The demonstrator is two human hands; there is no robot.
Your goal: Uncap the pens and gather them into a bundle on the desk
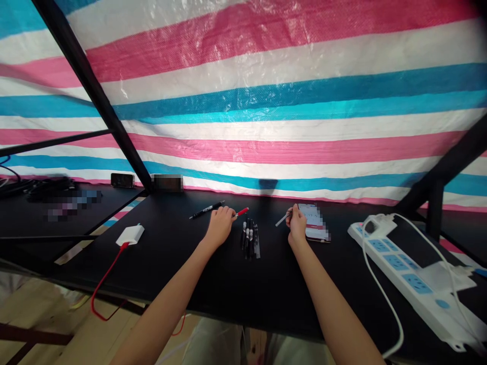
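Note:
My left hand [220,225] is closed on a red pen [242,211], whose red end sticks out to the right of the fingers. A black pen [207,209] lies on the table just behind that hand. Between my hands several dark pens [249,239] lie side by side, some with white labels. My right hand [297,223] is closed around a slim, pale grey, stick-like piece [282,219] that points down to the left; its kind is unclear. Right beside this hand, a phone [312,221] with a lit screen lies flat.
A white power strip [395,261] with plugs and white cables takes up the table's right side. At left lies a white charger [130,234] with a red cable [99,290]. Black frame bars [95,88] slant up at both sides before a striped sheet [266,126].

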